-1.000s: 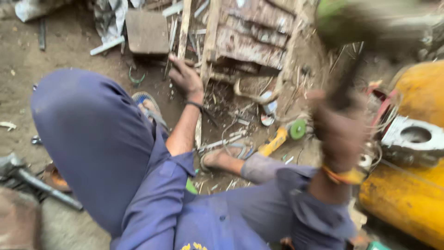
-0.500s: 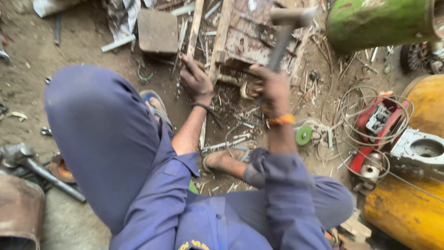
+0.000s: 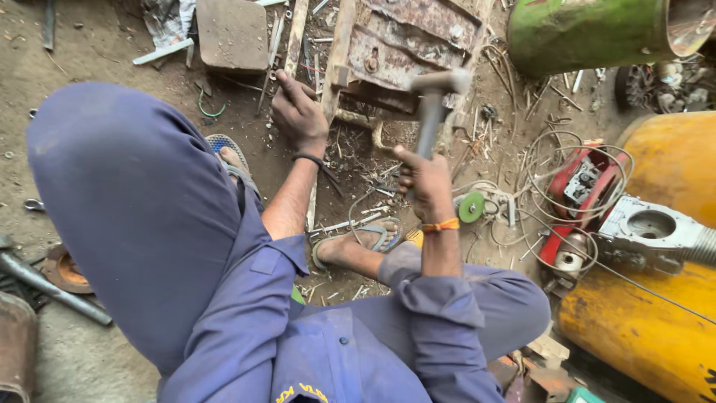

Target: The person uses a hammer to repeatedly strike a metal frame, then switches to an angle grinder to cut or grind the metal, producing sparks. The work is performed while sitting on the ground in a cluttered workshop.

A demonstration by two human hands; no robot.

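— What's in the right hand [image 3: 424, 179]?

— A hammer [image 3: 434, 104]. The fingers are wrapped tight around the lower handle, and the head is up, hanging over the near edge of a rusty plate [image 3: 406, 45] on the dirt.

— And the left hand [image 3: 300, 112]?

— Down on the ground just beside that plate, at a wooden strip [image 3: 337, 60] along its left edge. The fingers are curled with the forefinger stretched out; whether they pinch anything I can't tell (the knuckles hide it from here).

— Where does the person sit?

— Low, knees spread, in blue overalls [image 3: 224, 298], with a sandal [image 3: 365, 239] on the foot between the arms.

— What else lies about?

— A green disc [image 3: 471, 207] near the right wrist, tangled wire [image 3: 537, 172] beside it, a red machine part [image 3: 585, 186], a yellow tank [image 3: 671, 246] at the right, a green drum [image 3: 589, 33] at the top, and a flat block [image 3: 231, 33] at the upper left.
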